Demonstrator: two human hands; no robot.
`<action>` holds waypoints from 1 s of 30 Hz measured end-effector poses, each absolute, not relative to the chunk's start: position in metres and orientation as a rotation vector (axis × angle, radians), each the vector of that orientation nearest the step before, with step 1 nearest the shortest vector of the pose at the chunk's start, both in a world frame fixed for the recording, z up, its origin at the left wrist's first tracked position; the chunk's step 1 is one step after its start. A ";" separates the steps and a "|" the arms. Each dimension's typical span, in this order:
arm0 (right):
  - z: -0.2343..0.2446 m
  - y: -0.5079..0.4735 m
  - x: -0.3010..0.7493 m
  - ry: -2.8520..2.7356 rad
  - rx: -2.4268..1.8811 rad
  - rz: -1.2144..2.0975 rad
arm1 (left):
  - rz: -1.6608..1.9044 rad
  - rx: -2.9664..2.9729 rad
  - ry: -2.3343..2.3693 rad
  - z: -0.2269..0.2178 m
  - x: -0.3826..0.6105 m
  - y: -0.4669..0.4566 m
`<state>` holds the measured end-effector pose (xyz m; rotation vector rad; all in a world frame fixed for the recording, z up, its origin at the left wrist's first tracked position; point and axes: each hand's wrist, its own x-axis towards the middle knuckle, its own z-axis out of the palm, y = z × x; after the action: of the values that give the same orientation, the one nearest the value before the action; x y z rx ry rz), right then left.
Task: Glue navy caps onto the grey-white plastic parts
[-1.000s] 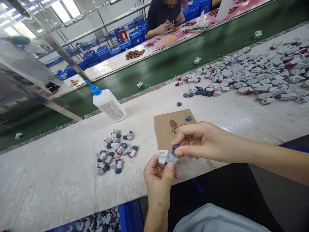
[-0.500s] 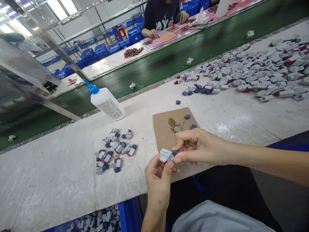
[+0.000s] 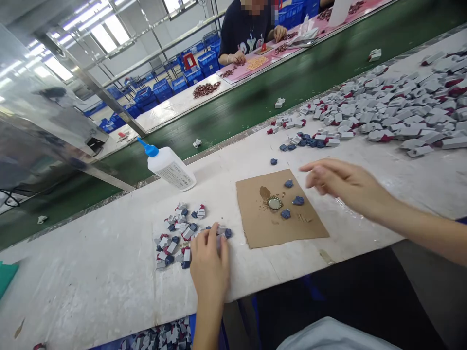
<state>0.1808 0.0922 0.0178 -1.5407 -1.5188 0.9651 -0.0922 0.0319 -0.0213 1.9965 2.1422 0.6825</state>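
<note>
At the right edge of the small pile, my left hand [image 3: 209, 262] has its thumb and fingers around a small grey plastic piece with a dark blue part [image 3: 228, 233], low at the table top. The fingers partly hide that piece. My right hand [image 3: 346, 187] hovers right of the cardboard sheet [image 3: 251, 228], index finger stretched out and nothing visible in it. On the cardboard lie several loose dark blue parts [image 3: 298, 200], a round metal-rimmed cap [image 3: 275, 203] and a wet brown stain. The pile of grey, red and blue pieces [image 3: 171, 245] sits left of my left hand.
A white squeeze bottle [image 3: 173, 167] with a blue nozzle stands behind the pile. Grey and dark red pieces [image 3: 401, 109] are heaped at right. Beyond runs a green conveyor belt [image 3: 241, 119], with a co-worker [image 3: 246, 31] across it. A blue bin [image 3: 193, 330] is below the edge.
My hands have separated. The left carried the grey and blue piece left and down to the pile; the right let go and moved right and away, past the cardboard. The view shifted slightly.
</note>
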 end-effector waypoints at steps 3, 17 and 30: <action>0.003 0.110 0.226 -1.423 -1.773 0.644 | 0.561 2.210 2.411 -0.013 -0.107 0.032; -0.079 0.180 0.290 -1.798 -2.088 -0.312 | 0.730 1.758 2.503 -0.005 -0.095 0.351; -0.071 0.202 0.291 -1.942 -1.770 -0.483 | 1.000 1.482 1.887 0.011 -0.042 0.343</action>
<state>0.2911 0.2019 -0.0710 -1.7702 -1.9421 -0.4832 -0.0423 0.3432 0.0112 1.4821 1.8874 0.9998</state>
